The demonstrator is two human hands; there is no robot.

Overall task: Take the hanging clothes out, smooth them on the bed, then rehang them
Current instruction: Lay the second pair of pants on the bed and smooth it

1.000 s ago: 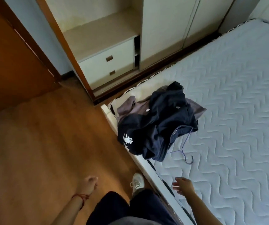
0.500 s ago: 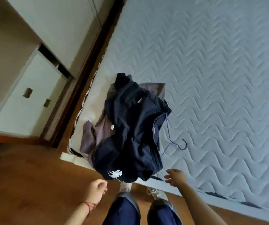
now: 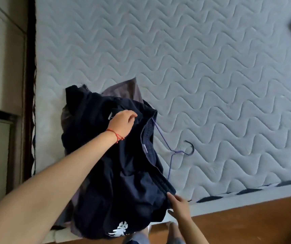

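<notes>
Navy garment [image 3: 116, 173] heaped on the mattress [image 3: 211, 76] at its near-left corner, over a grey garment [image 3: 123, 88]. Left hand [image 3: 122, 124] grips its upper folds; right hand [image 3: 179, 206] pinches its near hem. Purple hanger [image 3: 173, 150] protrudes rightward.

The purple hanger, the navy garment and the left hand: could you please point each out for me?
purple hanger [image 3: 173, 151]: head view, on the neck below its hook.
navy garment [image 3: 127, 173]: head view, on the middle of the dark cloth.
left hand [image 3: 122, 123]: head view, on the back of the hand.
</notes>
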